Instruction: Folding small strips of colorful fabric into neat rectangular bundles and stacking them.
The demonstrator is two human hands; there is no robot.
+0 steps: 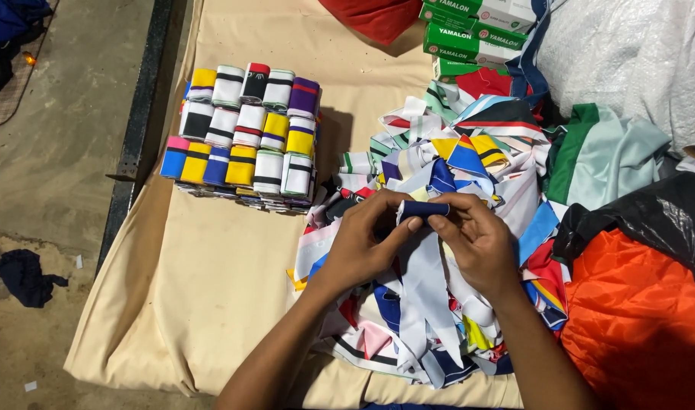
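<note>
- Fingers of both hands pinch one small dark blue roll of fabric strip (pixel 423 209): the left hand (pixel 360 244) closes on its left end, the right hand (pixel 477 237) wraps its fingertips over the right end. The roll is held just above the loose heap, near the middle of the view, and a white strip hangs down from it between the hands.
- Beige cloth (pixel 226 281) covers the long work surface and carries nearly everything else; its left edge hangs over onto the concrete floor (pixel 51 167).
- White woven sack (pixel 636 53) lies at the far right corner, with a pale green and dark green cloth (pixel 606 156) just in front of it.
- Orange fabric (pixel 636 319) fills the near right corner, with a black plastic bag (pixel 651 216) partly lying on it.
- Heap of loose striped strips (pixel 469 152), in many colours, is spread under and around both hands.
- Stack of finished rolls (pixel 245 129) stands in neat rows, well apart to the left of the hands; yellow, white, blue, purple and pink ones are there.
- Green and white boxes (pixel 469 34) are piled at the far edge, beside a red cloth (pixel 370 17).
- Dark blue rag (pixel 25 277) lies alone on the floor at the left.
</note>
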